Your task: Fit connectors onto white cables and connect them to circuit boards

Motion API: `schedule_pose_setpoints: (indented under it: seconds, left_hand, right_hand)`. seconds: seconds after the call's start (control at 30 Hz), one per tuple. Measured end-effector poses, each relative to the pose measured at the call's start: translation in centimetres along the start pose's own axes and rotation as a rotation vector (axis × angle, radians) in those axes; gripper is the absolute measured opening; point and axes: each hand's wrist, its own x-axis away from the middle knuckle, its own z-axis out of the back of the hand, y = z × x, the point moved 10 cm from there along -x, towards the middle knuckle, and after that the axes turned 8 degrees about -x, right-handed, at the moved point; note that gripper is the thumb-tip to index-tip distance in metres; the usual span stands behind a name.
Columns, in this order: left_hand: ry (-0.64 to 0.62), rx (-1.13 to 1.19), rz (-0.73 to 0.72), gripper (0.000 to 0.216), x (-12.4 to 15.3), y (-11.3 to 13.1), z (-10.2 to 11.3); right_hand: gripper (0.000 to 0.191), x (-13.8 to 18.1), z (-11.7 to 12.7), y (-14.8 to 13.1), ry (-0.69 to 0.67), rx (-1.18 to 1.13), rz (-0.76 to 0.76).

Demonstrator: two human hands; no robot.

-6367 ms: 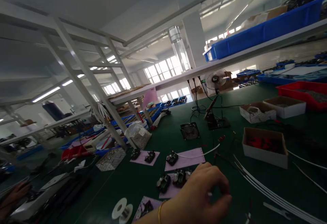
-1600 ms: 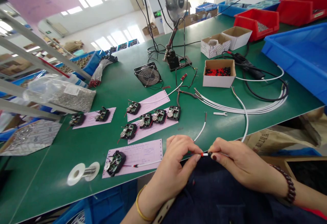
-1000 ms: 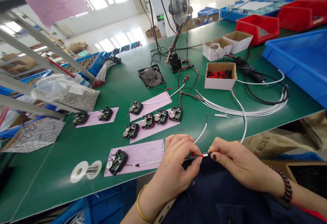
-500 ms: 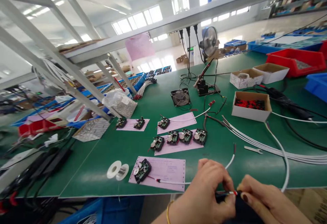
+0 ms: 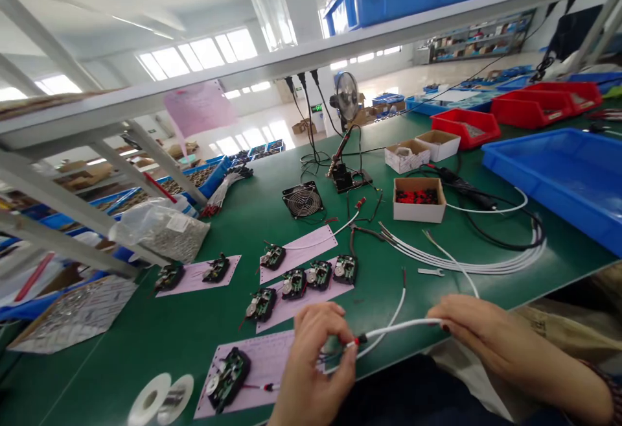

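My left hand (image 5: 313, 361) pinches the red-tipped end of a white cable (image 5: 398, 329) at the near table edge. My right hand (image 5: 479, 332) holds the same cable farther along, to the right. Both hands hover just above the green table (image 5: 253, 218). A small black circuit module (image 5: 228, 377) lies on a pink paper sheet (image 5: 262, 367) just left of my left hand. Several more modules (image 5: 318, 275) sit on pink sheets behind it.
A cardboard box of red parts (image 5: 418, 198), a bundle of white cables (image 5: 466, 260), a small square fan (image 5: 302, 200), a soldering iron stand (image 5: 343, 176), a solder spool (image 5: 160, 400) and a blue bin (image 5: 558, 173) lie around. A shelf rail (image 5: 311, 56) runs overhead.
The view swung up and back down. My hands have pulled apart along the white cable: the left keeps the red-tipped end, the right has slid away to the right.
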Motion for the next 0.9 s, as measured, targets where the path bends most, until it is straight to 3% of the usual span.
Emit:
schedule_pose_setpoints:
  seconds: [0.1,0.2,0.3,0.43,0.63,0.73,0.9]
  left_hand:
    - [0.085,-0.105,0.030,0.004,1.5,-2.5,1.7]
    - [0.216,-0.171,0.120,0.010,3.5,-4.8,1.9]
    - [0.302,-0.208,0.196,0.014,5.0,-5.9,0.7]
    - [0.283,-0.242,0.155,0.013,5.8,-6.2,-1.5]
    - [0.240,-0.299,-0.041,0.018,6.5,-5.0,-2.6]
    - [0.243,-0.272,-0.107,0.024,6.6,-4.0,-2.5]
    - [0.199,-0.163,-0.091,0.023,6.4,-3.5,-3.4]
  right_hand:
    - [0.027,0.5,3.3,-0.3,0.113,0.117,0.099]
    - [0.021,0.9,7.3,-2.6,0.293,0.255,0.269]
    - [0.021,1.2,10.8,-5.2,0.437,0.423,0.387]
    - [0.021,1.0,13.5,-7.0,0.515,0.634,0.432]
    - [0.014,0.8,13.6,-7.2,0.524,0.771,0.464]
    - [0.012,0.4,12.2,-8.0,0.511,0.735,0.506]
    - [0.013,-1.5,8.6,-9.4,0.402,0.626,0.566]
